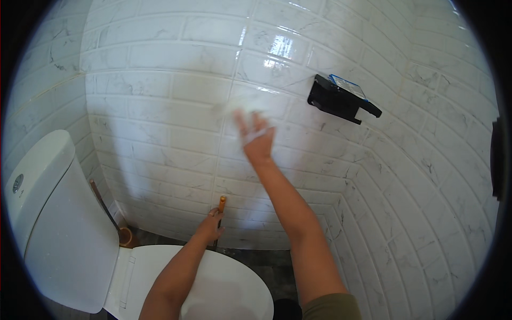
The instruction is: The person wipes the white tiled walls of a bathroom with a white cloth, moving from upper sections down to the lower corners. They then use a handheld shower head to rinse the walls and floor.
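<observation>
My right hand (pixel 257 137) reaches up to the white tiled wall (pixel 202 90), smeared by motion. A pale cloth (pixel 250 106) shows as a blurred patch at its fingertips, and a whitish strip crosses the fingers. Lower down, my left hand (pixel 210 226) is closed around a thin upright stick with an orange end (pixel 222 201), beside the wall and beyond the toilet lid. The stick's lower part is mostly hidden behind my hand and the toilet.
The white toilet (pixel 229 282) has its lid down, with its tank (pixel 69 229) at the left. Behind it stands a toilet brush in a brown holder (pixel 126 237). A black dispenser (pixel 341 101) juts from the wall at upper right. Dark floor (pixel 272 266) shows by the toilet.
</observation>
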`<state>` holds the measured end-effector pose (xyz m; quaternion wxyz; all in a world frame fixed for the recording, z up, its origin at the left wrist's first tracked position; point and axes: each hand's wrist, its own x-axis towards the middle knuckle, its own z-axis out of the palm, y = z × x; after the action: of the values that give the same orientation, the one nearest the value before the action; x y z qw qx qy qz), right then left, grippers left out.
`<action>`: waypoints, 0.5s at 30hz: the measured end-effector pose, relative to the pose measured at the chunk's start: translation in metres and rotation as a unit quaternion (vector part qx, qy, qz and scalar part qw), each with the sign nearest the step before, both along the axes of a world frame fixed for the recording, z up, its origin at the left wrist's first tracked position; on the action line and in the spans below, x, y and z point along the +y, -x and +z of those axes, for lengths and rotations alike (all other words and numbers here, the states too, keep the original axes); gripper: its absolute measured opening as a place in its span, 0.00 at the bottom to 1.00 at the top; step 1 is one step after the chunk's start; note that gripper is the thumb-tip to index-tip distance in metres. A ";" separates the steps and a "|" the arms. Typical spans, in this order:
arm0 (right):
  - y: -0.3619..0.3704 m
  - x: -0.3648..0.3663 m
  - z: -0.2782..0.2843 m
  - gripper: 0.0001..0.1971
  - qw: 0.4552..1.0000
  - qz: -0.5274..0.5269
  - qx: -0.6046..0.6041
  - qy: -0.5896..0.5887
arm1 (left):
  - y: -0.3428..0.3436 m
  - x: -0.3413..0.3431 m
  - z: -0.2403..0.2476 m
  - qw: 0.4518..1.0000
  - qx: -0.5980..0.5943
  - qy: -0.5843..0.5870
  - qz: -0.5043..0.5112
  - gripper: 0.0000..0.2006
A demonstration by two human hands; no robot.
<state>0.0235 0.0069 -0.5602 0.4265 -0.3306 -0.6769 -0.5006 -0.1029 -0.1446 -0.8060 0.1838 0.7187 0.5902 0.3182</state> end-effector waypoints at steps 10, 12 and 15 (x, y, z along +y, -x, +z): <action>-0.230 0.042 -0.009 0.22 0.898 0.007 0.439 0.031 | -0.006 -0.001 0.007 1.000 -0.009 0.005 0.008 0.29; -0.224 0.026 -0.008 0.23 0.833 -0.052 0.551 0.019 | -0.003 -0.005 0.010 0.999 -0.019 0.023 0.021 0.28; -0.162 0.031 -0.038 0.26 0.875 -0.040 0.482 -0.015 | -0.002 -0.004 0.009 0.998 -0.036 0.051 0.022 0.29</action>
<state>0.1858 0.0383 -0.5982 0.6843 -0.5515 -0.3662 -0.3056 -0.1009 -0.1482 -0.7970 0.2340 0.6832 0.6144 0.3178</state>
